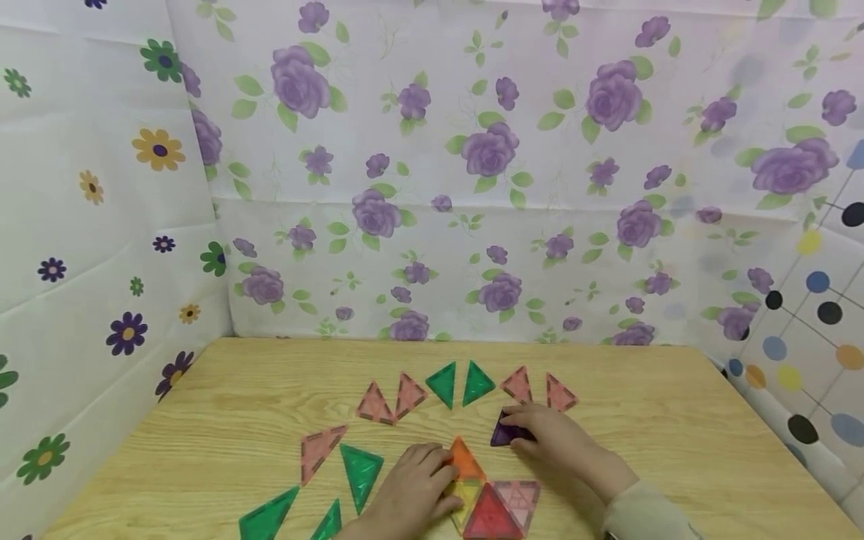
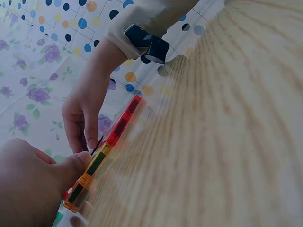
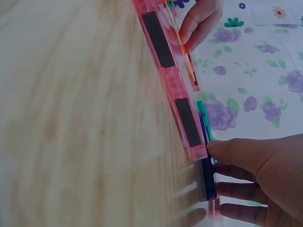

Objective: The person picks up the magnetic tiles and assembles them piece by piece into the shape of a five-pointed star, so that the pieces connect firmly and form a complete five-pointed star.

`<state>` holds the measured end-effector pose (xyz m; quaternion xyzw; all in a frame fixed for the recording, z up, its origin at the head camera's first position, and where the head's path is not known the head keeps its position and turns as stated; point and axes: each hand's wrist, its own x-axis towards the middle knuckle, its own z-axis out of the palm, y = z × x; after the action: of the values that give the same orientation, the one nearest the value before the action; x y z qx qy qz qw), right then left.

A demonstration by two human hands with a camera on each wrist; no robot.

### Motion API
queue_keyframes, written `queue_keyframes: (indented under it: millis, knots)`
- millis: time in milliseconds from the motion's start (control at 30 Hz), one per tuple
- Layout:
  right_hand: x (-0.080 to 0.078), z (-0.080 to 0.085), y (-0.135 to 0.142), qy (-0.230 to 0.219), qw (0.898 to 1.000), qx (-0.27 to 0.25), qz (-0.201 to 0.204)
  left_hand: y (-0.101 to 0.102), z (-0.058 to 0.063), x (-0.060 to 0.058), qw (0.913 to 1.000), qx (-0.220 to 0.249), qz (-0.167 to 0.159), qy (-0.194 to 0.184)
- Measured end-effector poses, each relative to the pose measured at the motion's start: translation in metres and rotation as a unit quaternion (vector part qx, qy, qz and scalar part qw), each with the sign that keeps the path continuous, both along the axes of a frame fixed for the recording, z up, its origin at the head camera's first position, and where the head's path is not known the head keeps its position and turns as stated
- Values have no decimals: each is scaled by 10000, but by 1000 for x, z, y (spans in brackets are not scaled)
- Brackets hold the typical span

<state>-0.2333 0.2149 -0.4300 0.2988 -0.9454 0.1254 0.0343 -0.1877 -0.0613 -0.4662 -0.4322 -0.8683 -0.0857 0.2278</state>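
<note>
My right hand (image 1: 556,439) pinches a dark purple triangular magnetic tile (image 1: 503,430) between thumb and fingers, up and to the right of a joined group of tiles. In the right wrist view the purple tile (image 3: 207,170) appears edge-on, near the table. The group has an orange triangle (image 1: 466,461), a yellow one (image 1: 469,501), a red one (image 1: 493,514) and a pink one (image 1: 518,501), edges touching. My left hand (image 1: 415,484) holds the group's left side, its thumb and fingers at the yellow and orange tiles. Its fingers hide part of both.
Loose triangles lie in an arc: pink tiles (image 1: 376,403) and green tiles (image 1: 442,384) at the back, more pink (image 1: 317,451) and green (image 1: 361,472) to the left. The wooden table (image 1: 675,420) meets a flowered cloth (image 1: 432,270) behind it.
</note>
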Motion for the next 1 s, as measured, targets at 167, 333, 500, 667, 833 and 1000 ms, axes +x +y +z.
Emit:
queue_keyframes:
  millis: [167,333,500,667,833,1000]
  knots:
    - [1,-1,0,13,10000,39,-27,1,1,1,10000,-24,-15,-86]
    - [3,-1,1,26,10000,49,-25,1,2,1,10000,-70,-9,-53]
    - [6,-1,1,26,10000,-7,-12,1,1,2,10000,11,-33,67]
    - [10,-1,1,191,9998,40,89,1,-1,1,9998,80,-48,180]
    - [13,-1,-1,240,9996,-66,144,0,0,1,9999,34,-33,162]
    - [22,0,-3,208,9995,-184,169,0,1,0,9999,-13,-13,127]
